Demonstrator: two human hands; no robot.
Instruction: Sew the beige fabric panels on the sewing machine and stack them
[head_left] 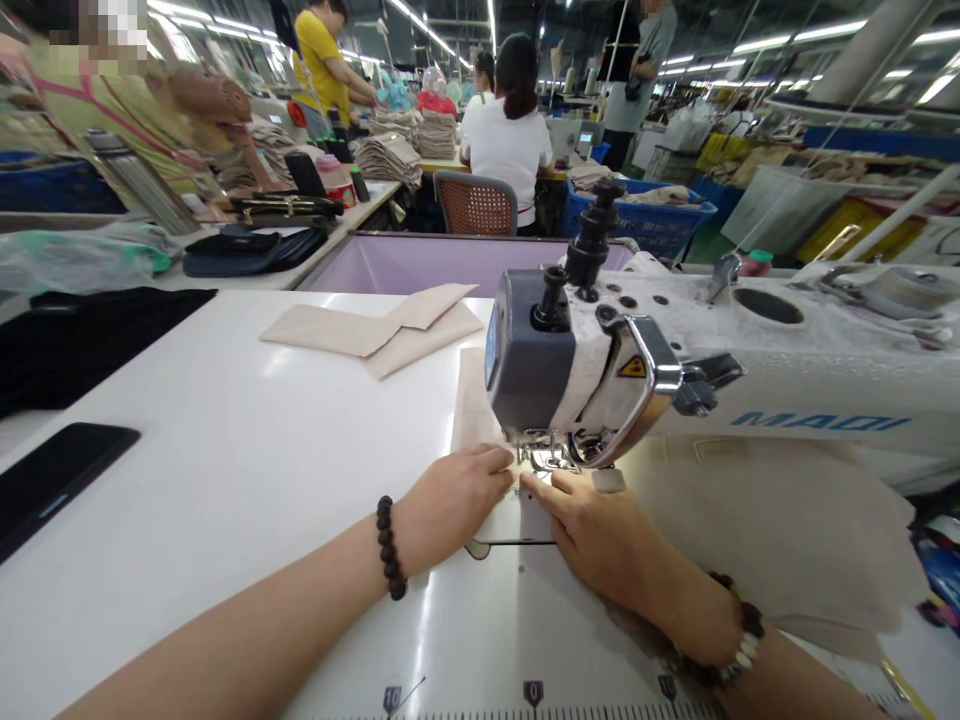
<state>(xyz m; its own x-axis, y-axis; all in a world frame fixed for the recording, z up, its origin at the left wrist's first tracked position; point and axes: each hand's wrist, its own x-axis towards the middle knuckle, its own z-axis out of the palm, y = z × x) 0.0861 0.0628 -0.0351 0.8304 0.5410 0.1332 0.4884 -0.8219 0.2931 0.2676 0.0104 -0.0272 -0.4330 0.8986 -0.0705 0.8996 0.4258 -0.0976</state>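
A pale strip of beige cloth (471, 400) lies on the counter (300, 490) just to the left of the head of the sewing machine (534, 370), its near end running in behind the left hand (454, 500). How far it reaches under the presser foot (555, 462) I can't make out from here; fingers and metal hide that part.

Both hands are right up at the foot. On the left the grip has its fingertips together and bent down, but whether cloth is pinched between them I can't tell. The right hand (611, 525) has its grip apart, the index finger reaching toward the other hand's fingertips, over the front of the needle plate (525, 520), the thumb held away below it.

To my eye this is the lining-up step, the work being settled at the foot. I can't see whether the machine is running. What the next move calls for, I'd judge, is a light, even hold that keeps the edge straight, with fingertips clear of the needle; a thin strip like this could easily skew.

Further out, a larger beige cloth (772, 550) spreads beside the right forearm, beyond the hand. Toward the back of the counter lie flat beige pieces (330, 330), overlapping, and a dark phone (64, 480) rests near the left edge.
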